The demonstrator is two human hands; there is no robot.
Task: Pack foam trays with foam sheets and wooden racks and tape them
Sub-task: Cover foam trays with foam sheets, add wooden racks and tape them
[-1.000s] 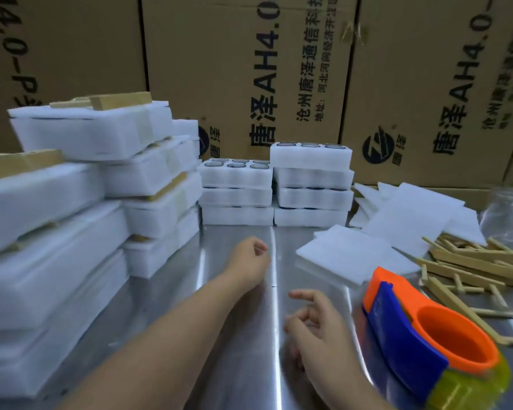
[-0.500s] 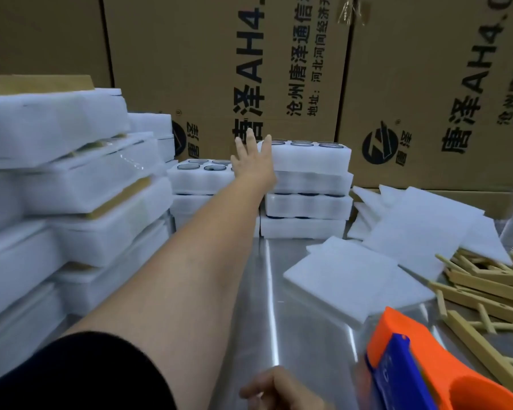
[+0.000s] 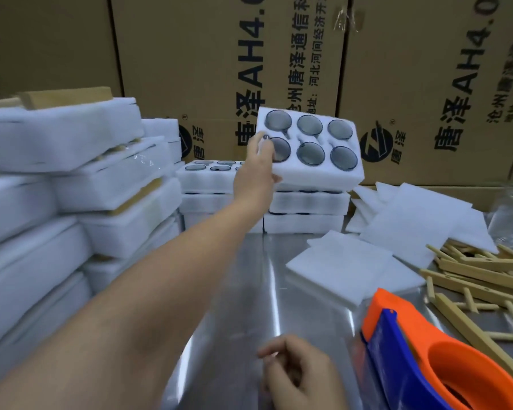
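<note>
**Tray lifted off the far stack**

Left hand (image 3: 256, 170) clamped on the near-left edge of a foam tray (image 3: 311, 149), tilted up above the stacks at the counter's (image 3: 249, 291) far edge, long axis left to right. Right hand (image 3: 302, 377) loosely curled, empty, at the near edge, just beside the tape dispenser (image 3: 427, 359). Foam sheets (image 3: 347, 261) and wooden racks (image 3: 486, 279) lying to the right, nearer the right hand.

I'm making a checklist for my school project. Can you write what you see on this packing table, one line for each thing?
Surface: shiny metal table, bare in the middle.
Job's things: foam tray with six round discs, tilted, lifted off the tray stack; foam sheets; wooden racks; taped packs piled left.
Clutter: orange and blue tape dispenser.
Grippers: left hand grips the tray's edge; right hand loosely curled, empty.
Cables: nothing seen.
Surroundings: printed cardboard boxes behind.
</note>
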